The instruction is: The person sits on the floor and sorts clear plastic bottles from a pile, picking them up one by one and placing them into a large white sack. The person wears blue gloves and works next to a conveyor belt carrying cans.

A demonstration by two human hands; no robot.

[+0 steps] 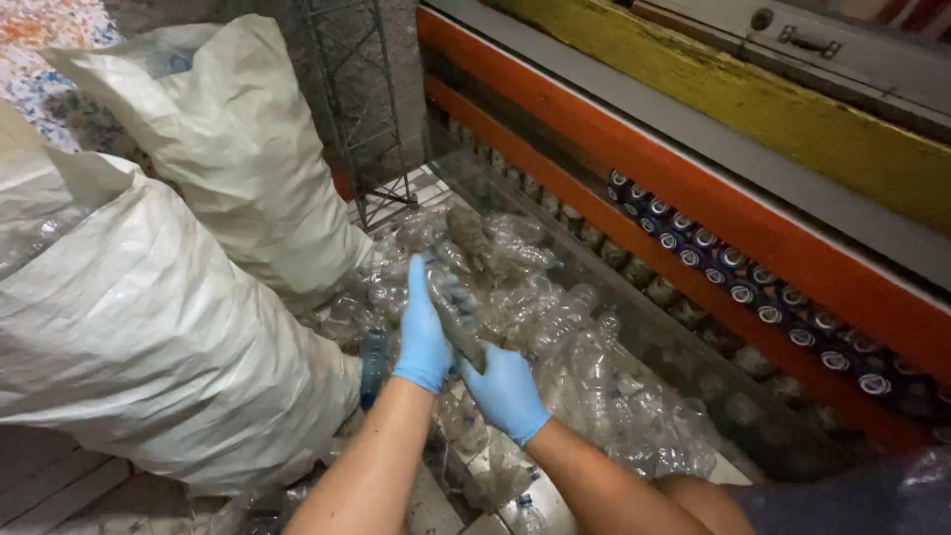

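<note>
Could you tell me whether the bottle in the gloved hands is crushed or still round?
Crushed: the bottle looks flattened between left hand and right hand.

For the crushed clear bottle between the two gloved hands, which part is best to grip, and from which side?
Probably the two ends. The crushed clear bottle lies slanted, upper end toward the left hand, lower end at the right hand. It is flattened, so fingers close most easily across its thin faces, one hand coming from each side, above the bottle pile.

Smooth matt blue rubber gloves are worn on the left hand [424, 332] and right hand [505, 391]. Clear glossy crumpled plastic bottles [555, 327] are heaped beside coarse woven white sacks [149, 327]; painted orange metal machine [713, 208] stands right.
</note>
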